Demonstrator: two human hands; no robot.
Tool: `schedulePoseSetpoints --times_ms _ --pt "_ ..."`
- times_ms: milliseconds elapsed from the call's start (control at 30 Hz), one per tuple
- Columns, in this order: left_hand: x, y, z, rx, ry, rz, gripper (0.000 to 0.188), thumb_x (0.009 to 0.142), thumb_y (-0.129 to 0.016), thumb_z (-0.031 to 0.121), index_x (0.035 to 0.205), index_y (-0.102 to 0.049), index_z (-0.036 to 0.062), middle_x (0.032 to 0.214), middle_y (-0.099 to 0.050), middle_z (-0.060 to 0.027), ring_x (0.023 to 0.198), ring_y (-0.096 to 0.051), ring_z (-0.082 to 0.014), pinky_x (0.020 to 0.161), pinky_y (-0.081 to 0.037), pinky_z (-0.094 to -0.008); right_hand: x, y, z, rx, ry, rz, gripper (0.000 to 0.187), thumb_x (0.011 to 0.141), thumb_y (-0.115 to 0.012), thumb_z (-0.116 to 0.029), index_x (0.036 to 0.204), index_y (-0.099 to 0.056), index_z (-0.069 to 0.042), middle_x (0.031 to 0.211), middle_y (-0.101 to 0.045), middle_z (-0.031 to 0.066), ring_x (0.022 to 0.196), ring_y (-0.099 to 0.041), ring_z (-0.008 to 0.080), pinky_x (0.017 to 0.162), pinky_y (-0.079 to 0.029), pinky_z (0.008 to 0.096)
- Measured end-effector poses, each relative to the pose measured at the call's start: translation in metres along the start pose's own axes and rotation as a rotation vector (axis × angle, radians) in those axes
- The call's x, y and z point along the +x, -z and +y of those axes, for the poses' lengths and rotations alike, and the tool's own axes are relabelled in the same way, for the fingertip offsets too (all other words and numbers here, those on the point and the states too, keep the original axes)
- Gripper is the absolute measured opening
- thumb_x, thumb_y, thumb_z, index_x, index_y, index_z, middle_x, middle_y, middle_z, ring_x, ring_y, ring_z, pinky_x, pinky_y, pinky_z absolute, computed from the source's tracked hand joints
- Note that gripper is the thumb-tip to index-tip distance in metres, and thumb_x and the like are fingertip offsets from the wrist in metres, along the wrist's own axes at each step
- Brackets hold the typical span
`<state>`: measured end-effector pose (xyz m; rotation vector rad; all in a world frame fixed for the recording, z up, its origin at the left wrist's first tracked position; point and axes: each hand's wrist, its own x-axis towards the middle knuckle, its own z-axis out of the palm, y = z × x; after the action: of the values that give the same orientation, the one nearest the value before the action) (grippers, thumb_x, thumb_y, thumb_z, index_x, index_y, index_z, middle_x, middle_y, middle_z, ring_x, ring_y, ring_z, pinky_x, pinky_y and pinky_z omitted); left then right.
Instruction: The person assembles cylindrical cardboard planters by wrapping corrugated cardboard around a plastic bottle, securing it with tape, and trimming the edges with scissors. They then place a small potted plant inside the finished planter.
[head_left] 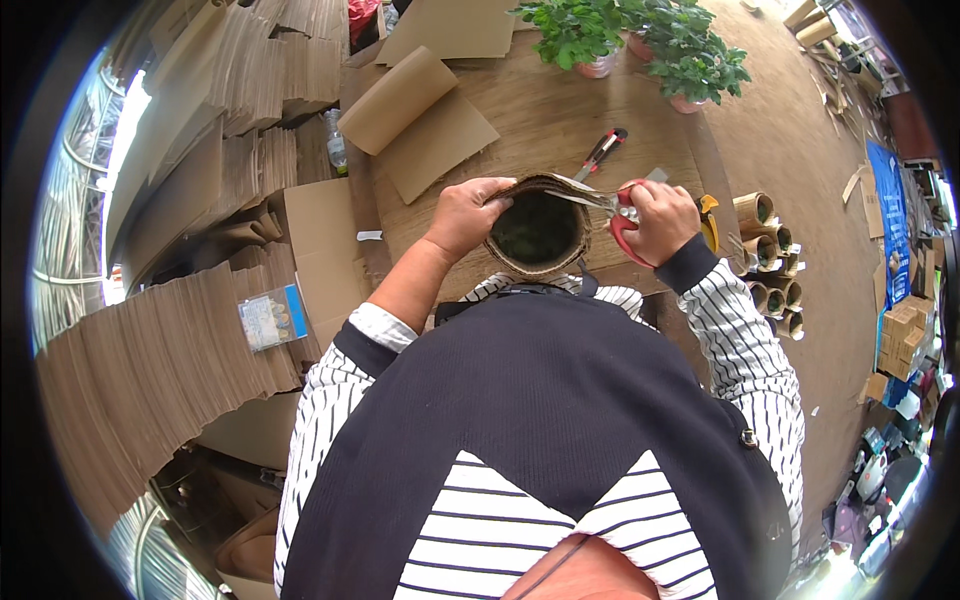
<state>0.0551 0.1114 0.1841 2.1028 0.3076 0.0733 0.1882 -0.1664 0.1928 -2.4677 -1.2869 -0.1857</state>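
Observation:
A round brown cardboard tube stands on the wooden table close to my body, its open top facing up. Dark green leaves show dimly inside it. My left hand pinches the tube's rim on the left, thumb and fingers closed on the cardboard. In my right hand are red-handled scissors, their blades lying along the tube's far right rim. Whether the blades have cut into the cardboard, I cannot tell. Just beyond the tube lies a red and black utility knife.
Potted leafy plants stand at the table's far side. A partly rolled cardboard sheet lies far left. Tall cardboard stacks crowd the left. Right of the table are several cardboard tubes and a yellow tool.

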Motion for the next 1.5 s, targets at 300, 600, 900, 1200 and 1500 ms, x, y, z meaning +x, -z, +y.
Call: schedulePoseSetpoints --times_ms 300,600,900,1200,1500 --pt "0.036 0.013 0.011 0.207 0.041 -0.102 0.025 0.085 -0.072 0.007 0.109 -0.073 0.0037 0.100 -0.074 -0.0105 0.091 -0.069 -0.0174 0.085 -0.053 -0.0276 0.001 -0.007 0.008 0.030 -0.022 -0.128 0.027 0.068 -0.076 -0.027 0.087 -0.065 -0.011 0.087 -0.067 0.0059 0.081 -0.067 0.0248 0.075 -0.049 0.0363" --pt "0.030 -0.001 0.008 0.172 -0.157 -0.101 0.022 0.082 -0.074 0.007 0.104 -0.074 0.0039 0.100 -0.073 -0.0125 0.091 -0.070 -0.0231 0.083 -0.054 -0.0306 0.023 0.001 0.001 0.017 0.083 0.011 0.030 0.070 -0.078 -0.030 0.091 -0.066 -0.011 0.085 -0.069 0.0067 0.075 -0.067 0.0267 0.072 -0.050 0.0387" --pt "0.000 -0.008 0.011 0.174 -0.040 0.051 0.029 0.085 -0.068 0.012 0.114 -0.071 0.0076 0.113 -0.070 -0.0154 0.106 -0.067 -0.0309 0.093 -0.053 -0.0369 0.016 -0.004 0.019 0.041 0.048 -0.100 0.025 0.069 -0.077 -0.026 0.088 -0.066 -0.013 0.080 -0.067 0.0040 0.074 -0.067 0.0260 0.070 -0.051 0.0373" --pt "0.026 0.005 0.011 0.166 -0.064 -0.084 0.025 0.086 -0.069 0.006 0.111 -0.071 0.0028 0.109 -0.072 -0.0145 0.100 -0.070 -0.0242 0.088 -0.054 -0.0308 0.028 -0.005 0.022 0.054 0.124 -0.073 0.026 0.067 -0.076 -0.025 0.086 -0.064 -0.012 0.082 -0.065 0.0044 0.078 -0.066 0.0257 0.071 -0.050 0.0372" --pt "0.012 -0.009 0.005 0.171 -0.085 -0.056 0.025 0.083 -0.071 0.011 0.108 -0.073 0.0093 0.107 -0.071 -0.0144 0.099 -0.069 -0.0305 0.088 -0.054 -0.0361 0.038 0.003 0.010 0.024 0.167 -0.015 0.027 0.066 -0.076 -0.023 0.087 -0.062 -0.012 0.089 -0.064 0.0051 0.086 -0.064 0.0249 0.077 -0.051 0.0376"
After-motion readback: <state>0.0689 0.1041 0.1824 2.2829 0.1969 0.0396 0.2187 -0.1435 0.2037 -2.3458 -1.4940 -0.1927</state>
